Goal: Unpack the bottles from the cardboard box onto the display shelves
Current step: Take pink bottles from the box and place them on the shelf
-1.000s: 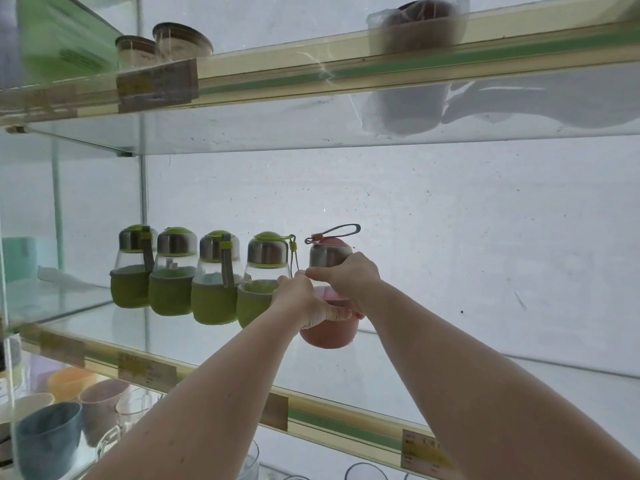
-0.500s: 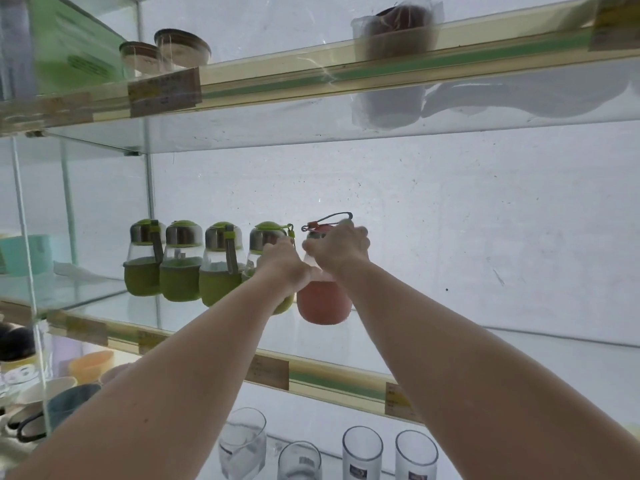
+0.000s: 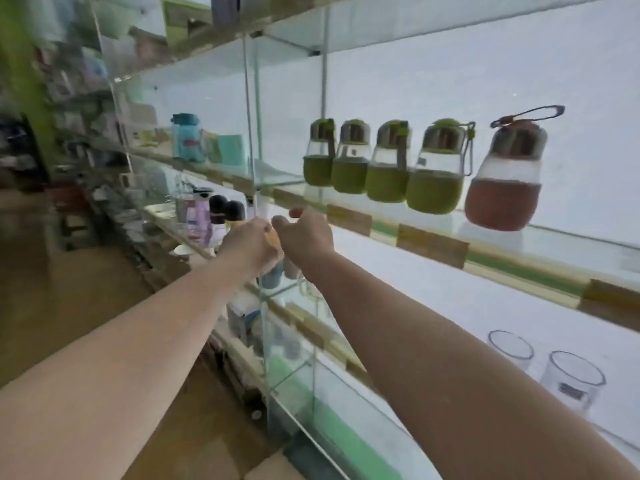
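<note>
Standing upright at the right end of the row, the red bottle [image 3: 504,174] sits on the glass shelf [image 3: 429,242] in the right half of the frame, its long axis vertical and its loop handle arching over the cap. Just left of it are four green bottles [image 3: 377,168], packed side by side and nearly touching one another. My hands are well apart from all of them, lower and to the left, near the middle of the frame, in front of the shelf's edge. My right hand [image 3: 306,233] is loosely curled, thumb and forefinger a little apart, and has hold of nothing. My left hand [image 3: 251,245] is just beside it, almost touching, fingers folded in; something pale orange shows at its fingertips, but with the blur I cannot tell whether it is gripped or simply lies behind. So the red bottle lies up and to the right of both hands, with my right hand the nearer. I judge this bottle placed, and the next one has to come from the box, which I cannot see; perhaps the brown corner at the bottom edge is it, down and left of my arms. Two glasses [image 3: 540,365] stand on the lower shelf at lower right.
</note>
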A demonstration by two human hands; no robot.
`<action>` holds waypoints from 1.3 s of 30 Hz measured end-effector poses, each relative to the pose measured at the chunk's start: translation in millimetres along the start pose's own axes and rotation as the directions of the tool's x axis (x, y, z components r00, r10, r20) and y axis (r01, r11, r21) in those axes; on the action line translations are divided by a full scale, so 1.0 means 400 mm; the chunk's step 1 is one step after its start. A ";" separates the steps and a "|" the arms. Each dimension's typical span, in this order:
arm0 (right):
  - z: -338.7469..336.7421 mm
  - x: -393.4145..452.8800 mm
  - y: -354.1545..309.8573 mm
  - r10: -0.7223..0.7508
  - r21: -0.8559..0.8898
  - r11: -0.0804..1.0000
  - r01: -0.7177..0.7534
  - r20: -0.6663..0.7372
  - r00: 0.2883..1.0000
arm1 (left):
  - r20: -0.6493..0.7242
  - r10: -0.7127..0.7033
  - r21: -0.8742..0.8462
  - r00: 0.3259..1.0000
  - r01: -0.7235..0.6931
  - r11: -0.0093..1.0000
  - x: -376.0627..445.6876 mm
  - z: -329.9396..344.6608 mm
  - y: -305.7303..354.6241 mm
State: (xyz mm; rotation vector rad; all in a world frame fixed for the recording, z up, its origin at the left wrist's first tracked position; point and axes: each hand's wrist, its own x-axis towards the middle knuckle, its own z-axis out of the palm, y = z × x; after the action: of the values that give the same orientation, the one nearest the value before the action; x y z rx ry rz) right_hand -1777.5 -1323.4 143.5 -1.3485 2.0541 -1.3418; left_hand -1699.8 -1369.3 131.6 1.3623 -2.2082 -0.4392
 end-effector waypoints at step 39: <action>0.961 -0.343 1.300 0.587 -0.510 0.808 -0.295 0.652 0.480 | 0.382 -0.761 0.042 0.524 0.813 0.580 -0.540 1.161 -0.972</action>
State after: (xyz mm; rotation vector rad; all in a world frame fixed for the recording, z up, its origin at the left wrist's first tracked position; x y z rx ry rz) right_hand -1716.5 -1354.0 -513.9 -1.0789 1.7821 -0.0624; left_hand -1600.4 -1345.1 -503.1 2.3249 -1.5822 -1.2421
